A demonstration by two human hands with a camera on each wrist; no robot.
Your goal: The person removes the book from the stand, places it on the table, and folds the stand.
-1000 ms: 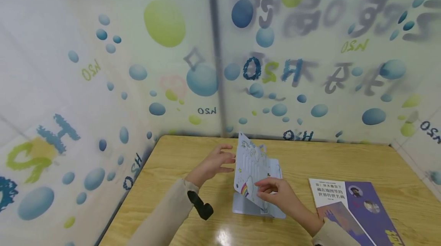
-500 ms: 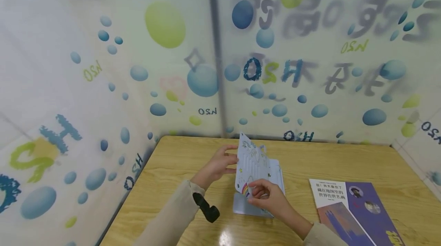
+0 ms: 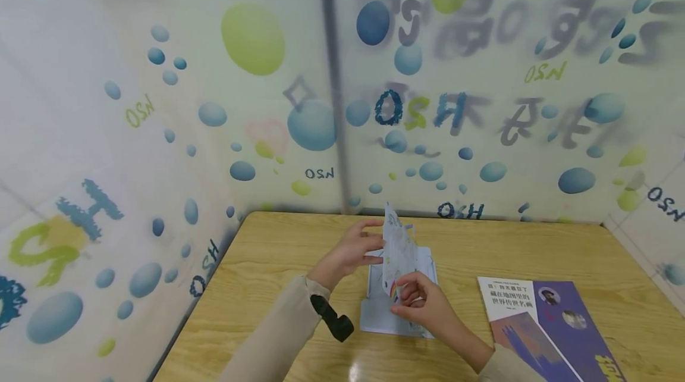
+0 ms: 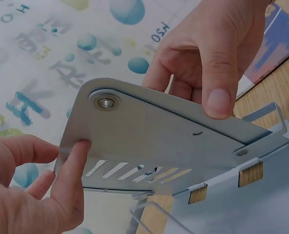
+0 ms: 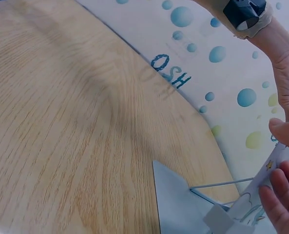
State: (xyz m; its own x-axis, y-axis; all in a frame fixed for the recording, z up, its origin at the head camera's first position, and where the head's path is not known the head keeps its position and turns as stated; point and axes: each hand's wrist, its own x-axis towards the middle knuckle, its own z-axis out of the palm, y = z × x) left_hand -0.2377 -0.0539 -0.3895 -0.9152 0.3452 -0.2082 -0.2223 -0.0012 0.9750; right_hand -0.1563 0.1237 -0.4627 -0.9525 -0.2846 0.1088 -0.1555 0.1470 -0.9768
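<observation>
A pale folding metal book stand (image 3: 400, 251), printed with a rainbow and clouds, stands on the table with its slotted panel raised over a flat base (image 3: 382, 313). My right hand (image 3: 425, 301) pinches the panel's near edge; in the left wrist view its thumb (image 4: 218, 100) lies on the plain back face, its fingers partly hidden behind the panel. At the panel's left side is my left hand (image 3: 348, 254), fingers fairly straight. One of its fingertips (image 4: 81, 146) touches the back near a corner.
Two overlapping books or booklets, one purple (image 3: 567, 301) and one white with a picture (image 3: 511, 298), lie on the wooden table (image 3: 278, 251) to the right. A bubble-patterned wall (image 3: 267, 150) rises behind the table.
The raised panel has swung rightward, baring more of the base on its left. My left hand has followed it to the right and come into contact; my right hand keeps near its lower edge.
</observation>
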